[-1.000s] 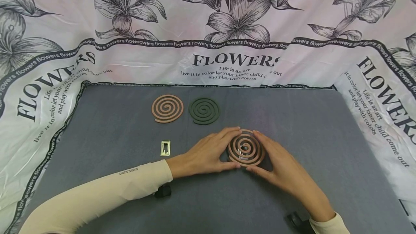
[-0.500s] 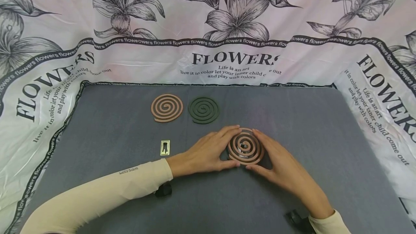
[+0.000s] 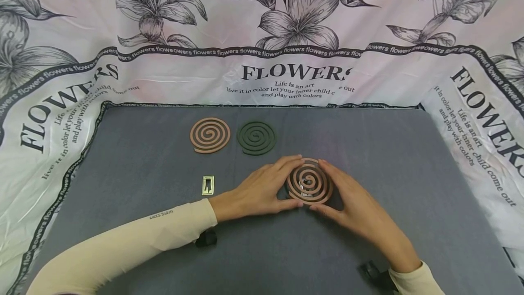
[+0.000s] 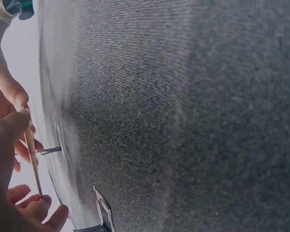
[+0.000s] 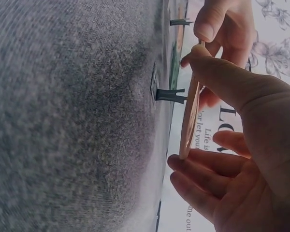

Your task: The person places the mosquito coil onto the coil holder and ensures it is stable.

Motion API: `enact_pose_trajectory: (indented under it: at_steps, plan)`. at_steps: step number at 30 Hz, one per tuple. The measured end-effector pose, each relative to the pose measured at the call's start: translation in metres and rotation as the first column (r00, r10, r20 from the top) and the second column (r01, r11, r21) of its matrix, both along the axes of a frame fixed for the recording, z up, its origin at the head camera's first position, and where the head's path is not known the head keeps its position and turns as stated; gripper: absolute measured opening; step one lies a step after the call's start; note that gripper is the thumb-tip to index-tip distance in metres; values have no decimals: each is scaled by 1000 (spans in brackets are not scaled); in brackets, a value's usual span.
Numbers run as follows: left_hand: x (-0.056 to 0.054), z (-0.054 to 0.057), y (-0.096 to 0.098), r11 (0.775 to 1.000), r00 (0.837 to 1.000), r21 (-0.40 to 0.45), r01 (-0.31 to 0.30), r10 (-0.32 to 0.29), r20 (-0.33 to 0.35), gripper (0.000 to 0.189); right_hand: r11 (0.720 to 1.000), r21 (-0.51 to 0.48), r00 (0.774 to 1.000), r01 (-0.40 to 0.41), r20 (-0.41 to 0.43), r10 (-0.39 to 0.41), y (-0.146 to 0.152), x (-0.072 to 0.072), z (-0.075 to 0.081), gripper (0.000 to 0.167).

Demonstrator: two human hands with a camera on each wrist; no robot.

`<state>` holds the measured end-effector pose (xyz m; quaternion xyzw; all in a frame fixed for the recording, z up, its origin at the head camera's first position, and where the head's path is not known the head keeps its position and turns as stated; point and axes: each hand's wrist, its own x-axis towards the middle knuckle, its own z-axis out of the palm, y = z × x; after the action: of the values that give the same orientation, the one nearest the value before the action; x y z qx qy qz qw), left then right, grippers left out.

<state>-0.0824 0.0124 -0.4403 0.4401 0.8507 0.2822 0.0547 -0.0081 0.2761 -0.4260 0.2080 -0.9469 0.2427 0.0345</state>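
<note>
A brown mosquito coil (image 3: 313, 181) lies roughly level above the table, held at its edges between both hands. My left hand (image 3: 262, 190) holds its left side, thumb in front and fingertips at the back. My right hand (image 3: 354, 206) grips the right side the same way. Under the coil stands a metal coil stand (image 5: 169, 95), its forked prong upright and its tip close to the coil's underside; whether they touch I cannot tell. A second metal coil stand (image 3: 204, 185) sits left of my left hand, with its own prong (image 5: 181, 22) raised.
Towards the back of the grey table (image 3: 143, 158), another brown coil (image 3: 210, 135) lies flat beside a dark green coil (image 3: 257, 138). A white cloth with flower print (image 3: 184, 76) rises behind the table and along both sides.
The hands and the coil have shifted very slightly away from the person, still over the same stand. The head view has tilted a little. The grip looks the same.
</note>
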Motion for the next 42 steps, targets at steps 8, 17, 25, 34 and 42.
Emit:
enact_pose_trajectory:
  at_steps: [8, 17, 25, 34, 42]
  plan:
    - [2, -3, 0, 1000, 1000, -1, -4, 4, 1, 95, 1000, 4, 1000, -8, 11, 8, 0, 0, -2, 108]
    - [3, 1, 0, 1000, 1000, 9, -13, 13, 7, 95, 1000, -11, 1000, -19, -15, 19, -1, 1, 3, 107]
    - [6, 2, -2, 1000, 1000, -1, -24, 24, 11, 95, 1000, -10, 1000, -25, -19, 25, -1, 1, 2, 107]
    - [7, 0, -1, 999, 1000, -34, -22, 22, 10, 95, 1000, -8, 999, -25, 28, 25, -1, 1, -3, 105]
    - [8, 1, -1, 997, 1000, -75, -24, 23, -6, 95, 1000, -1, 996, -26, 85, 26, -1, 0, -5, 98]
